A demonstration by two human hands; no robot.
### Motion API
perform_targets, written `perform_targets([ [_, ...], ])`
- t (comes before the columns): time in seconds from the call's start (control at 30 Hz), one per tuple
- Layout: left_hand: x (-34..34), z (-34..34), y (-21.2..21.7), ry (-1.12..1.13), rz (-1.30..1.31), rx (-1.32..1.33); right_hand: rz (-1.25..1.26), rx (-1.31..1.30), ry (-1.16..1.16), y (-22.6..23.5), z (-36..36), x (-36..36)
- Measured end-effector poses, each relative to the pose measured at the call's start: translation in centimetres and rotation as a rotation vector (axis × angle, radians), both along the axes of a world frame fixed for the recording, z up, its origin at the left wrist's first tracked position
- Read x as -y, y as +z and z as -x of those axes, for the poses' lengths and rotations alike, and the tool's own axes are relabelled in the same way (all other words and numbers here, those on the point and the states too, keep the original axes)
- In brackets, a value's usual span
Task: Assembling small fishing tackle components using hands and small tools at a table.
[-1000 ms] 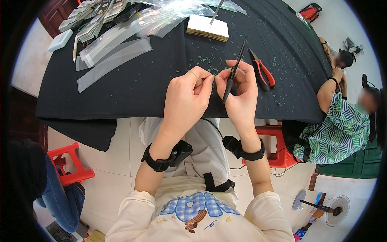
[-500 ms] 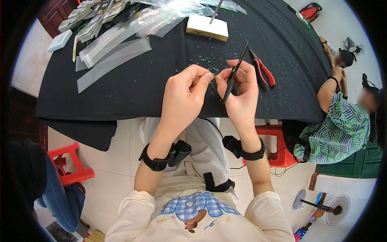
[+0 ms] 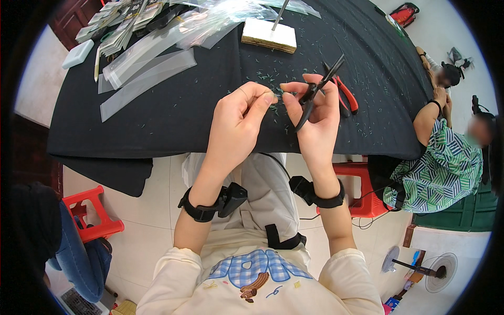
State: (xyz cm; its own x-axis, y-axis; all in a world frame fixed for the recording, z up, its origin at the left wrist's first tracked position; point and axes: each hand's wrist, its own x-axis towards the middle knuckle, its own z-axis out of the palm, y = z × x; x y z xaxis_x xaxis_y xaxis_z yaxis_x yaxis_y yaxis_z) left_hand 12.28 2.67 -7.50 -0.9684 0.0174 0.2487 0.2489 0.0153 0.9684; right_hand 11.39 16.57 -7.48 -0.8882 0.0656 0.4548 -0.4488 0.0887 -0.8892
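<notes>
My left hand [image 3: 239, 118] is closed in a pinch near the table's front edge. What sits between its thumb and forefinger is too small to make out. Just to its right is my right hand [image 3: 316, 113], with its fingers curled around black scissors [image 3: 306, 110]. The blades point up and away to the right. The two hands' fingertips are slightly apart. Beyond the right hand lie pliers with red and black handles [image 3: 347, 95], partly hidden by the scissors. Tiny green clippings [image 3: 268, 79] are scattered on the black tablecloth [image 3: 173, 126] around my fingers.
A wooden block [image 3: 269, 37] with an upright metal rod stands at the far middle. Clear plastic sleeves [image 3: 152, 84] and stacks of flat packets [image 3: 118, 31] cover the far left, beside a white box [image 3: 77, 53]. Another person in a green patterned shirt [image 3: 436, 168] sits at the right.
My right hand has shifted slightly right, opening a small gap from the left fingertips. The scissors have tilted further to the right. My left hand stays almost in place.
</notes>
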Motion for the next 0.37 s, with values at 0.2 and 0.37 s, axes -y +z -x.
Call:
perform_targets([
  [0.2,0.05,0.00,-0.06,-0.010,-0.007,-0.012,0.049,0.080,0.119,0.81,-0.30,0.05],
  [0.37,-0.24,0.20,-0.54,0.004,-0.059,-0.069,-0.017,0.122,0.122,0.93,-0.51,-0.18],
])
